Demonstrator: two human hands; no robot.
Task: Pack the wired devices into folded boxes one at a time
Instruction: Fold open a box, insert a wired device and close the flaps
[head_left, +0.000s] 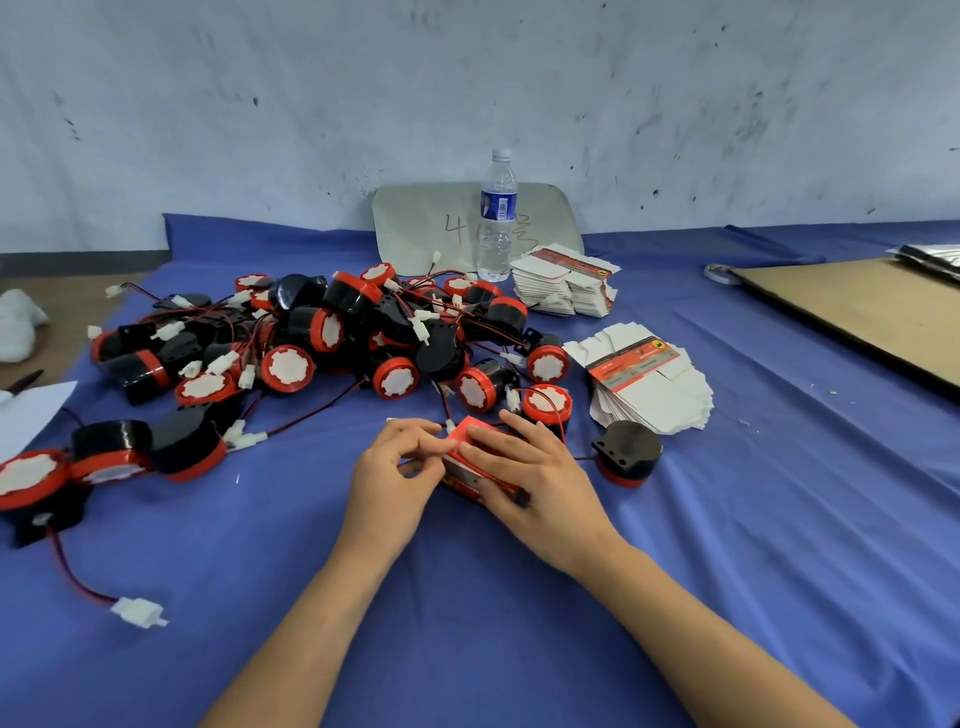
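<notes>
- A person's hands close up a small red box (464, 480) on the blue-covered worktop (519, 623), near centre, just this side of a heap of devices (322, 332).
- The left hand (400, 467) pinches the box's left end with curled fingers. The right hand (524, 467) lies across its top, fingers fairly straight, pressing down.
- Whether a device is already inside cannot be told.
- The box looks like thin card, light and easily creased, so it is best held by edges and corners.
- The devices appear to be hard, stiff plastic. Their thin wires (70, 574) tangle, so lifting by the body seems wiser.
- Flat blanks (649, 384) lie stacked to the right, and a bottle (497, 218) stands far behind.
</notes>
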